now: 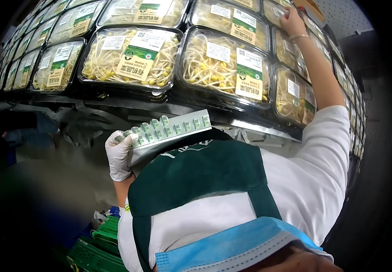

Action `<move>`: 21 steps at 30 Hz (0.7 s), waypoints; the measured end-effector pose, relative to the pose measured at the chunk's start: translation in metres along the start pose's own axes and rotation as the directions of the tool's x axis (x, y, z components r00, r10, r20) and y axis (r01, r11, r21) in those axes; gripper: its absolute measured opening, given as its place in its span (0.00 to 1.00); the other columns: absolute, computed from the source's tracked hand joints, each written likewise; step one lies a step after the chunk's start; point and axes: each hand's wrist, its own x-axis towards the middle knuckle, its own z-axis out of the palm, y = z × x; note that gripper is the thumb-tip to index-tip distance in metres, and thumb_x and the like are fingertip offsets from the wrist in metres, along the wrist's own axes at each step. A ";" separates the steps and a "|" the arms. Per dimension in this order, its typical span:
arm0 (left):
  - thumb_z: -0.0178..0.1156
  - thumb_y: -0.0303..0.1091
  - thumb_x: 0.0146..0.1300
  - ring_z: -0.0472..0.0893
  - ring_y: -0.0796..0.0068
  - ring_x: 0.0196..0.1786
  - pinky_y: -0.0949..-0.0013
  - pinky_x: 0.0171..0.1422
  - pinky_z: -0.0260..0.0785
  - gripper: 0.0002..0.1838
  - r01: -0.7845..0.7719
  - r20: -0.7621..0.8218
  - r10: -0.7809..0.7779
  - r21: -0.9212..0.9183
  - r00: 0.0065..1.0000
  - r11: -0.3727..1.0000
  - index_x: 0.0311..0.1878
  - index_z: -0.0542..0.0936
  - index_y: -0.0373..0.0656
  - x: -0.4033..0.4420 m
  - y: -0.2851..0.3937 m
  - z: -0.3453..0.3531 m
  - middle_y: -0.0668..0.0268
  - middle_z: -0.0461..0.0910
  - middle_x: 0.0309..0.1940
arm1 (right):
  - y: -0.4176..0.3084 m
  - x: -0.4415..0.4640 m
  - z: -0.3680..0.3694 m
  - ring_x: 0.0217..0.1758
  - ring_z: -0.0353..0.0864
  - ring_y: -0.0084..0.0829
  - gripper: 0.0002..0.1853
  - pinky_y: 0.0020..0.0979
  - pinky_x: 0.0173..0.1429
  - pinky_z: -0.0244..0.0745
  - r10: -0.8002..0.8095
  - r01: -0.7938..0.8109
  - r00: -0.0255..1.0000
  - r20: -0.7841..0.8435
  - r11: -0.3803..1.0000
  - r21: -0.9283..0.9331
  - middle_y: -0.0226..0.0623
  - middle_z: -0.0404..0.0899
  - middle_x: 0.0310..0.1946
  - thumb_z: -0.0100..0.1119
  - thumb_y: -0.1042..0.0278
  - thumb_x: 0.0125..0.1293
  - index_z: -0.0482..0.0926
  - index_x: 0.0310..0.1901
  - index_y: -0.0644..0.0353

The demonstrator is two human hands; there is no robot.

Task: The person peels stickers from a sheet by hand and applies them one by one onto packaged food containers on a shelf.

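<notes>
In a white glove, my left hand (119,154) is closed on the left end of a sheet of small green-and-white stickers (177,129), held in front of the green apron. My right hand (291,21), bare, reaches out to the far right part of the packs, with its fingers bent together at the edge of a labelled tray (275,12). Whether anything is between those fingers is too small to tell. Nearer to me sit clear-lidded black trays of bean sprouts (205,75), each with a white label and a green-and-beige label.
Rows of more sprout trays (57,65) stretch to the left and right. A cardboard box (313,9) stands beyond my right hand. Green plastic crates (94,254) are low at the left. The table's front edge (250,127) runs close to my body.
</notes>
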 end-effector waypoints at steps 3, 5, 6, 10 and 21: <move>0.58 0.16 0.46 0.71 0.83 0.24 0.79 0.31 0.65 0.12 0.047 -0.083 -0.043 0.044 0.996 0.998 0.18 0.67 0.42 -0.004 0.003 0.004 0.69 0.73 0.21 | 0.005 0.001 -0.014 0.51 0.70 0.41 0.30 0.37 0.53 0.65 0.038 0.012 0.992 0.122 0.921 -0.390 0.48 0.70 0.46 0.49 0.43 0.53 0.65 0.54 0.54; 0.59 0.16 0.46 0.70 0.84 0.23 0.79 0.30 0.64 0.12 0.029 -0.078 -0.029 0.004 0.997 1.000 0.18 0.67 0.42 -0.004 -0.001 0.003 0.70 0.72 0.20 | 0.036 0.016 -0.020 0.54 0.66 0.47 0.36 0.41 0.56 0.61 0.185 -0.091 0.969 0.167 0.887 -0.452 0.52 0.65 0.52 0.46 0.34 0.48 0.64 0.55 0.51; 0.59 0.16 0.46 0.69 0.84 0.22 0.79 0.29 0.64 0.12 0.015 -0.062 -0.017 -0.032 0.998 0.999 0.18 0.67 0.42 -0.005 -0.001 0.004 0.71 0.71 0.19 | 0.048 0.033 -0.022 0.53 0.68 0.46 0.35 0.41 0.56 0.61 0.189 -0.081 0.969 0.159 0.851 -0.520 0.51 0.68 0.50 0.48 0.35 0.48 0.67 0.53 0.51; 0.59 0.16 0.45 0.69 0.85 0.21 0.80 0.27 0.62 0.13 0.040 -0.086 -0.039 0.007 0.996 0.999 0.17 0.67 0.43 -0.006 0.006 0.011 0.72 0.70 0.18 | 0.049 0.099 -0.001 0.42 0.76 0.39 0.24 0.36 0.49 0.66 0.151 -0.148 0.979 0.139 0.988 -0.037 0.41 0.78 0.35 0.52 0.43 0.51 0.77 0.37 0.57; 0.56 0.19 0.46 0.72 0.79 0.30 0.76 0.35 0.66 0.07 0.131 -0.131 -0.109 0.170 0.985 0.977 0.31 0.74 0.37 -0.016 0.021 0.017 0.65 0.75 0.30 | 0.011 0.115 0.017 0.52 0.70 0.40 0.22 0.38 0.53 0.65 0.692 -0.684 0.720 -0.042 0.699 -0.211 0.46 0.71 0.48 0.50 0.52 0.55 0.71 0.47 0.58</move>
